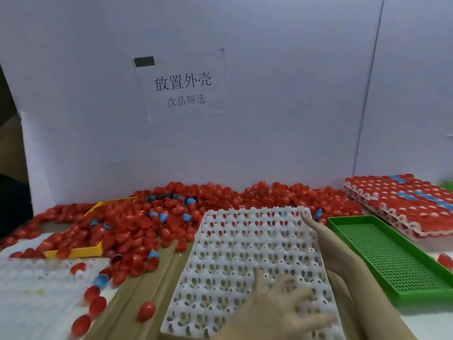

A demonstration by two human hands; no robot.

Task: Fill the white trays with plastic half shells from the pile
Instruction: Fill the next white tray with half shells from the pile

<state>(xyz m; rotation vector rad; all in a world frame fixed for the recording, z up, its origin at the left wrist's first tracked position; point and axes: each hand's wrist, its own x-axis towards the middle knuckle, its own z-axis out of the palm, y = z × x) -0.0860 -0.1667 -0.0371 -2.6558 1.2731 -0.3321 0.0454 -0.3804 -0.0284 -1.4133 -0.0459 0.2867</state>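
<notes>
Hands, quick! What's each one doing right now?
Left hand: open, spread flat on the empty white tray, blurred.
Right hand: open, fingers straight along the tray's right edge, holding nothing.

Your view is evenly, softly lit without harsh shadows; your nearer hand (277, 305) at 6 o'clock smears with motion blur, and straight edges bow outward.

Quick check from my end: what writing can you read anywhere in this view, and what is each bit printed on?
"放置外壳": large line on the paper sheet stuck to the white board behind the pile of shells.
"次品筛选": smaller line below it on the same sheet.
Dark patch at the sheet's top left corner: nothing readable there.
White tray, green tray, yellow tray and the shells: no text visible.
</notes>
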